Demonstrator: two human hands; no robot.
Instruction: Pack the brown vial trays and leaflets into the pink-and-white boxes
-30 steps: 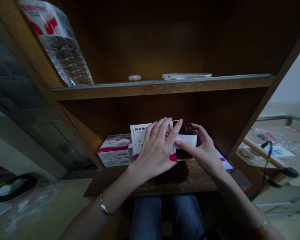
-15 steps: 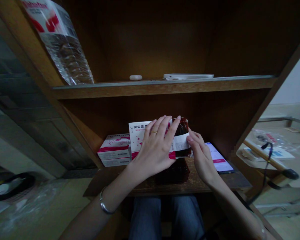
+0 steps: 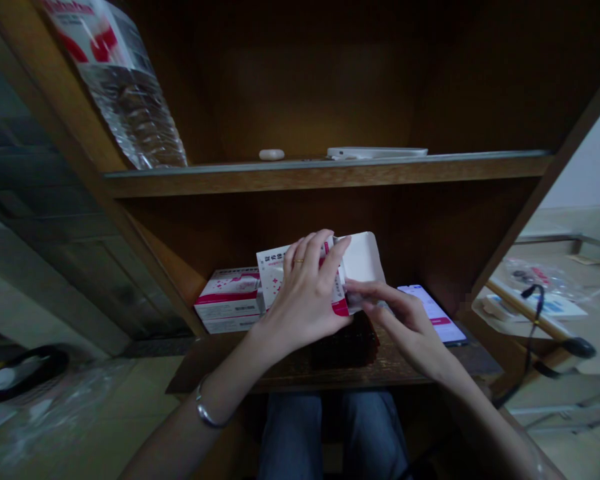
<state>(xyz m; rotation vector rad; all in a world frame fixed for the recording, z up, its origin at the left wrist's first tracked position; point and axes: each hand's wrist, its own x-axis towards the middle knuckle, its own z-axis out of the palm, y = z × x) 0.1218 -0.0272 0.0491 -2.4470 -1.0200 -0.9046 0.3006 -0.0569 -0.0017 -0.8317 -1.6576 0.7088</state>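
Note:
My left hand (image 3: 307, 287) is wrapped over a white and pink medicine box (image 3: 270, 270), holding it tilted above the board. The box's right end is open, and a white end flap (image 3: 364, 257) stands out from it. My right hand (image 3: 405, 320) has its index finger and thumb at the lower part of this opening, closed on the carton's edge. Beneath the box, a stack of dark brown sachets (image 3: 347, 350) lies on the wooden board (image 3: 285, 373). Whatever is inside the box is hidden.
Two similar boxes (image 3: 230, 310) are stacked at the left. A lit phone (image 3: 437, 317) lies at the right. The shelf (image 3: 320, 183) above carries a water bottle (image 3: 135, 113), a small pale case (image 3: 271, 155) and a flat white device (image 3: 380, 153).
The brown sachet that stuck out of the box's right end no longer shows; the white flap is visible there instead. My right hand has moved left and slightly down to the opening.

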